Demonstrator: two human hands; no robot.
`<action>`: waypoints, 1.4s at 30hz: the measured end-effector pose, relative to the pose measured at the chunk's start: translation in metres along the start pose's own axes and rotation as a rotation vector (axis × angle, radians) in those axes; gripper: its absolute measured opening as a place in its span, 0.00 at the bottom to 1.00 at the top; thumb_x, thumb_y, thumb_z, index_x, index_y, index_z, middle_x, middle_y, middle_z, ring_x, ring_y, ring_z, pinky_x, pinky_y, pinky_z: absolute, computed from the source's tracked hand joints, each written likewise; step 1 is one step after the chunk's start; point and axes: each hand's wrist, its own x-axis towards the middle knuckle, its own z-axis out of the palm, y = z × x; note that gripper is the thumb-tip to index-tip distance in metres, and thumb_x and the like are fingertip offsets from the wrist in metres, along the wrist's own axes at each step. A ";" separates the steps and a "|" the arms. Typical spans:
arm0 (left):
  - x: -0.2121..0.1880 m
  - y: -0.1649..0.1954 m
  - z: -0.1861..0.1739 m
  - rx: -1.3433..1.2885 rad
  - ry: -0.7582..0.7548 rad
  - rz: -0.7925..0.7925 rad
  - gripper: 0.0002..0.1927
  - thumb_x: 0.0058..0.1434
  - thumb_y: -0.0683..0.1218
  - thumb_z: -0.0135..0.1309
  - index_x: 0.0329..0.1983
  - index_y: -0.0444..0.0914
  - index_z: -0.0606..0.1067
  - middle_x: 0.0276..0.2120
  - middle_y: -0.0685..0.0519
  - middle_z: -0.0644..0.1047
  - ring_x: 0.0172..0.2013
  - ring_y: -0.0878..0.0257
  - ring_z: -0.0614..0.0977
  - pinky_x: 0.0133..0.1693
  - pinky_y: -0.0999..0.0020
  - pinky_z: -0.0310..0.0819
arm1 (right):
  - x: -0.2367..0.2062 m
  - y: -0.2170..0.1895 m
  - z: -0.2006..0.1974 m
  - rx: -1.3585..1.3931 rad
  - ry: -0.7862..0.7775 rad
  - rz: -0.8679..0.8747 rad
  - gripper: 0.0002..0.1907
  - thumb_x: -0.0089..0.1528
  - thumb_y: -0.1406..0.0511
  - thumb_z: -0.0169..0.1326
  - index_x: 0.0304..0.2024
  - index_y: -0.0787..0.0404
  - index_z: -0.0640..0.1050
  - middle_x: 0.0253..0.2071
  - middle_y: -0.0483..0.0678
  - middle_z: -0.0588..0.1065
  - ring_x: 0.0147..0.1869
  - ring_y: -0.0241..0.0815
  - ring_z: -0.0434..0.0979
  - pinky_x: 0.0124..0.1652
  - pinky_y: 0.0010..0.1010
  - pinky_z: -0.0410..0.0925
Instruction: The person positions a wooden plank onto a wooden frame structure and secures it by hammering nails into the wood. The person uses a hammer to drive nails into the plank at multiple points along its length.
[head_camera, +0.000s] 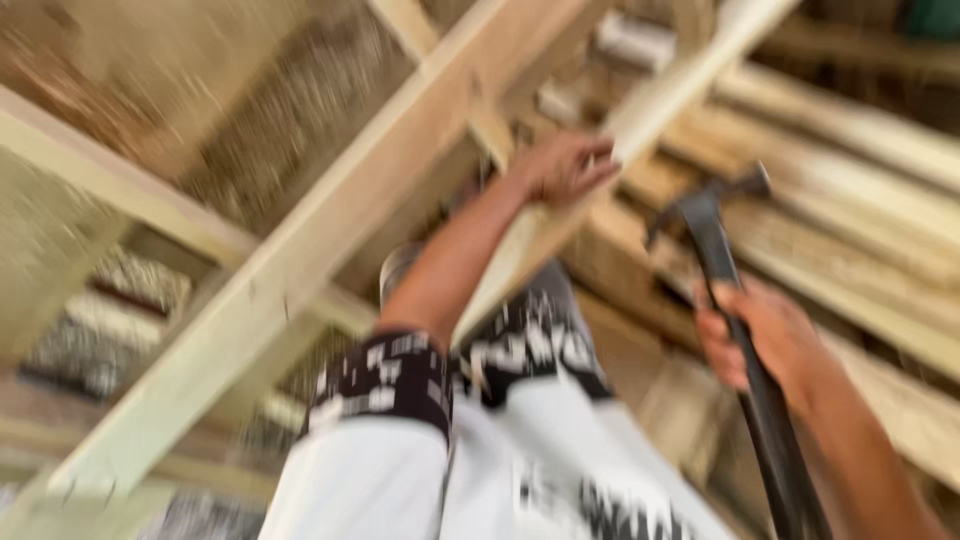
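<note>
Both hands grip: hammer (745, 330) right, plank (640, 120) left.

**Materials and Finish: Timber Frame and Hammer**

Frame beam (300, 250): pale sawn wood, matt, unpainted, grain lost to blur. Slat (690, 75) under the left hand (565, 165): lighter bare wood, smooth-looking. Stacked boards (860, 200): raw timber, dull yellow-brown. Hammer (745, 350) in the right hand (765, 335): dark head and shaft with a slight sheen; material cannot be told. Sleeve (385, 385): cloth, white with black print, matt.
</note>
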 end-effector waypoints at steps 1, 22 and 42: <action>0.010 -0.004 -0.009 0.000 0.086 0.019 0.26 0.69 0.62 0.46 0.55 0.38 0.76 0.47 0.43 0.81 0.46 0.49 0.83 0.46 0.55 0.77 | 0.003 -0.001 -0.011 -0.001 0.039 -0.072 0.11 0.65 0.59 0.45 0.46 0.56 0.70 0.22 0.43 0.63 0.16 0.36 0.58 0.12 0.30 0.53; -0.039 -0.014 0.010 0.165 0.526 0.036 0.06 0.67 0.44 0.53 0.43 0.37 0.76 0.40 0.47 0.79 0.43 0.49 0.80 0.46 0.54 0.75 | 0.111 0.030 0.040 -0.204 -0.011 -0.444 0.07 0.67 0.64 0.46 0.45 0.61 0.68 0.27 0.46 0.68 0.22 0.36 0.66 0.21 0.32 0.64; -0.120 0.053 0.054 -0.016 0.476 -0.212 0.10 0.67 0.44 0.53 0.46 0.34 0.77 0.40 0.44 0.80 0.40 0.54 0.83 0.43 0.62 0.78 | 0.225 0.086 -0.017 -0.736 -0.117 -1.445 0.10 0.57 0.71 0.54 0.41 0.63 0.74 0.25 0.55 0.71 0.25 0.50 0.72 0.29 0.37 0.67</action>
